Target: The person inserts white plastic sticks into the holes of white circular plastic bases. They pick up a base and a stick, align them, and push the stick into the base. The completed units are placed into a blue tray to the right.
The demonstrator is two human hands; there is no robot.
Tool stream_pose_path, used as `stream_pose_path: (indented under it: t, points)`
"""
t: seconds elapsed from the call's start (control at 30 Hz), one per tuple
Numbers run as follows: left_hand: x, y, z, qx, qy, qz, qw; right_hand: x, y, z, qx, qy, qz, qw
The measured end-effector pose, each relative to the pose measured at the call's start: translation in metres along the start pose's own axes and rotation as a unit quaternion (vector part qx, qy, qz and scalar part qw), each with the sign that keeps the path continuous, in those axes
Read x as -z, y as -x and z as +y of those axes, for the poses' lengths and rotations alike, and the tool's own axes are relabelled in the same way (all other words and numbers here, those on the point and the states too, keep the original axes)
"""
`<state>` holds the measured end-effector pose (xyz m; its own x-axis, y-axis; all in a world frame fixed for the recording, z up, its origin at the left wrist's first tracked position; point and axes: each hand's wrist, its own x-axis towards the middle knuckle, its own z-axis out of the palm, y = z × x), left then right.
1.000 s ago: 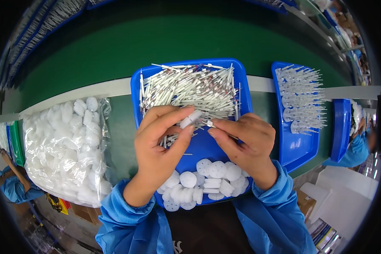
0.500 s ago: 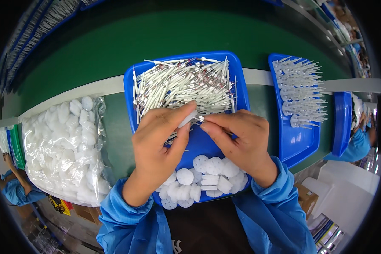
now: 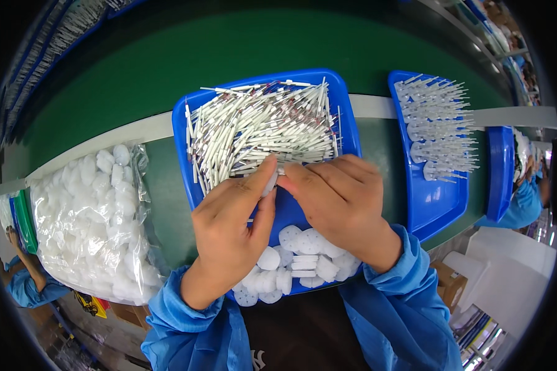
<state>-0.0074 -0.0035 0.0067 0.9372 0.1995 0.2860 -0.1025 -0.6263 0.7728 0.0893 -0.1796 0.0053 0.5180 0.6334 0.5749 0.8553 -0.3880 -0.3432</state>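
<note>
Over the middle of a blue tray point(image 3: 181, 133), my left hand point(image 3: 229, 213) pinches a white plastic disc point(image 3: 270, 184) edge-on between thumb and forefinger. My right hand point(image 3: 343, 201) is closed against the disc's face, its fingertips around a thin white stick point(image 3: 281, 171) whose end barely shows; the rest is hidden by the fingers. Many thin white sticks point(image 3: 260, 123) with some dark red and metallic parts fill the tray's far half. In its near part, below my hands, white discs with small holes point(image 3: 303, 241) lie loose and stacked.
On the left stands a clear bag point(image 3: 93, 222) of white discs beside a green bin point(image 3: 25, 219). At right, a blue tray point(image 3: 436, 207) holds rows of discs with sticks standing out point(image 3: 439, 127). Another blue tray point(image 3: 500, 173) lies beyond. Other people's blue sleeves point(image 3: 40, 290) show at both sides.
My right hand has moved left, its fingertips now up against the disc. The stick, plainly visible before, is mostly covered. The disc has turned more upright.
</note>
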Motion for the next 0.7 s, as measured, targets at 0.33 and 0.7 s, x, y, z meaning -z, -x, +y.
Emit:
stream_pose_path:
  t: [0.33, 0.7]
  points:
    - [0.001, -0.007, -0.008, 0.024, 0.178, 0.020, 0.984, 0.007, -0.005, 0.010, -0.124, -0.239, -0.018, 0.963]
    - [-0.003, -0.007, -0.009, -0.154, -0.001, 0.058, 0.986, 0.005, 0.003, -0.002, -0.252, -0.443, -0.079, 0.857]
